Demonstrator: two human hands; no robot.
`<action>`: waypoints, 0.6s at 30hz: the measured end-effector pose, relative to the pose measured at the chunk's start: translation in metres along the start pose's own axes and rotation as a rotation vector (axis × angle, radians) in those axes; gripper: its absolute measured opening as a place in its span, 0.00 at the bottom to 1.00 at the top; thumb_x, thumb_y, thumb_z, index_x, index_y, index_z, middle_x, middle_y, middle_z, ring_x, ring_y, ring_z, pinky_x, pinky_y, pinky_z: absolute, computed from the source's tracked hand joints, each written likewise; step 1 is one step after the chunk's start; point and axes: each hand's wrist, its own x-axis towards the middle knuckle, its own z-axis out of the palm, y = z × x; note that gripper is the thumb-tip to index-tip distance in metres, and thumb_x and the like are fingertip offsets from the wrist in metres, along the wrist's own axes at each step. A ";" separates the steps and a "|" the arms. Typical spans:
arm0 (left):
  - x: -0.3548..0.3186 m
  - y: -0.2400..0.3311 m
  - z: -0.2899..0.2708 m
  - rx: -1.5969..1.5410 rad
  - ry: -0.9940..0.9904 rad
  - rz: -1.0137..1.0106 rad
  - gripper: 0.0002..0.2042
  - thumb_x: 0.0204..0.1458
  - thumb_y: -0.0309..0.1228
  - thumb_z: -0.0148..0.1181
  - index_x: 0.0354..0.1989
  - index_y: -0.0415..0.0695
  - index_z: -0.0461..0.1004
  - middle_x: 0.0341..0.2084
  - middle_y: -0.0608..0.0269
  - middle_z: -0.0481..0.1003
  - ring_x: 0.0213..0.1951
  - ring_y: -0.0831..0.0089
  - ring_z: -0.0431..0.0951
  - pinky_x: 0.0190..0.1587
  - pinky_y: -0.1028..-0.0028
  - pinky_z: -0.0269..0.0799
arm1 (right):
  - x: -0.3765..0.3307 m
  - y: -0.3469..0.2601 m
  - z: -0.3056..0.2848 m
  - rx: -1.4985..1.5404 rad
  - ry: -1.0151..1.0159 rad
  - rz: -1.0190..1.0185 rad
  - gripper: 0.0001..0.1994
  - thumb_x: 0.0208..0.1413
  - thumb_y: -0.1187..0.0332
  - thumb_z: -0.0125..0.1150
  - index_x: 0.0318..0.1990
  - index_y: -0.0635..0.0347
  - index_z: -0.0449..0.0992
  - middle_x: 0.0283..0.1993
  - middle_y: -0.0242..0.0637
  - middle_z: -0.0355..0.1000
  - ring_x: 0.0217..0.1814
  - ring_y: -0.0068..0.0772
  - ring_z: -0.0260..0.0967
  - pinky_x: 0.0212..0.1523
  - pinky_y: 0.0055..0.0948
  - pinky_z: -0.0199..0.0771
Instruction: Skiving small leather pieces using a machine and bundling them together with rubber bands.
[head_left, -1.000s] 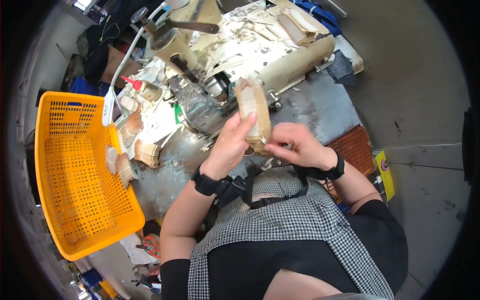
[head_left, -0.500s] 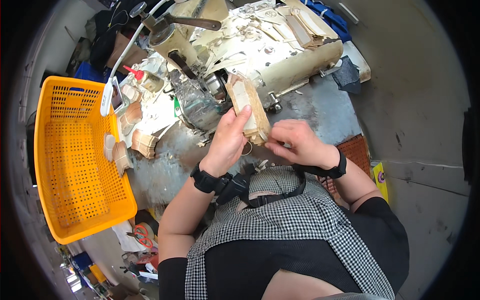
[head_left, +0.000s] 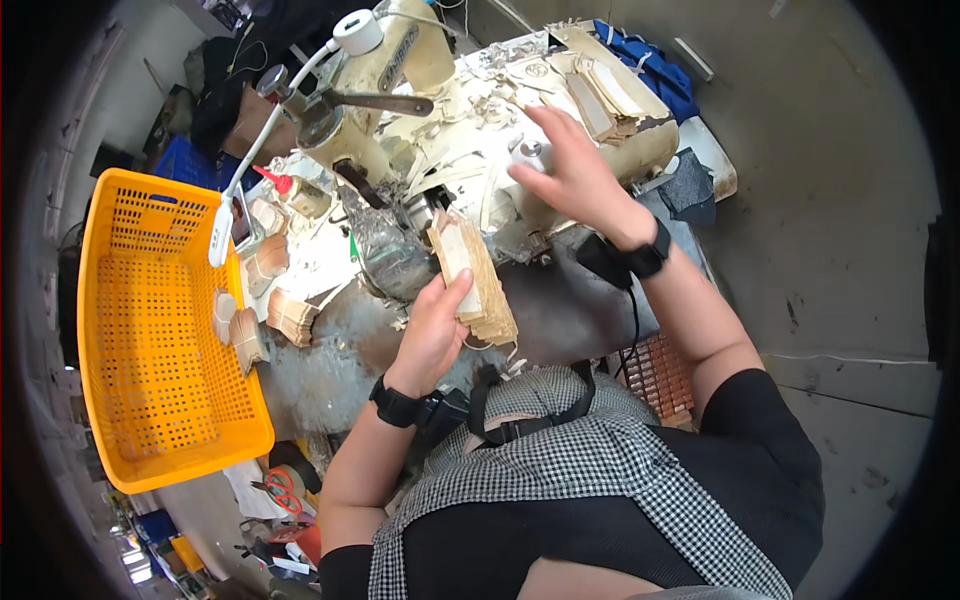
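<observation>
My left hand (head_left: 432,330) grips a thick stack of tan cardboard tags (head_left: 474,279), held upright just in front of a worn cream sewing machine (head_left: 400,70). My right hand (head_left: 572,172) is stretched out over the machine's table, fingers spread, holding nothing. It hovers above scattered pale tags, close to a pile of tan tags (head_left: 600,95) at the far right of the table. Both wrists wear black bands.
An orange plastic crate (head_left: 150,320) stands at the left, with small bundles of tags (head_left: 290,315) beside it. A white lamp arm (head_left: 255,150) curves over the machine. Blue cloth (head_left: 655,75) lies at the back right; a reddish grid mat (head_left: 655,375) sits by my right elbow.
My right hand has left the stack and reached forward over the machine table. My left hand still holds the stack, now alone.
</observation>
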 end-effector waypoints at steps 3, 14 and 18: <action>-0.004 0.002 -0.003 0.005 -0.014 0.003 0.16 0.64 0.33 0.44 0.55 0.35 0.63 0.44 0.58 0.72 0.46 0.70 0.74 0.50 0.67 0.72 | 0.038 0.026 0.043 -0.275 0.057 0.072 0.34 0.47 0.57 0.65 0.57 0.69 0.62 0.56 0.58 0.64 0.61 0.57 0.59 0.61 0.43 0.59; -0.009 0.002 -0.016 -0.005 0.021 0.020 0.17 0.64 0.33 0.44 0.55 0.35 0.63 0.45 0.55 0.73 0.46 0.67 0.76 0.51 0.65 0.72 | 0.045 0.012 0.019 -0.129 -0.060 0.087 0.25 0.48 0.64 0.62 0.54 0.64 0.67 0.52 0.49 0.68 0.56 0.50 0.62 0.58 0.41 0.62; -0.003 -0.002 -0.016 -0.014 -0.026 -0.021 0.16 0.63 0.33 0.45 0.55 0.36 0.64 0.44 0.57 0.74 0.46 0.68 0.76 0.50 0.66 0.72 | 0.024 0.026 0.015 -0.393 -0.077 0.084 0.17 0.46 0.66 0.61 0.43 0.65 0.70 0.41 0.48 0.69 0.48 0.49 0.63 0.50 0.43 0.65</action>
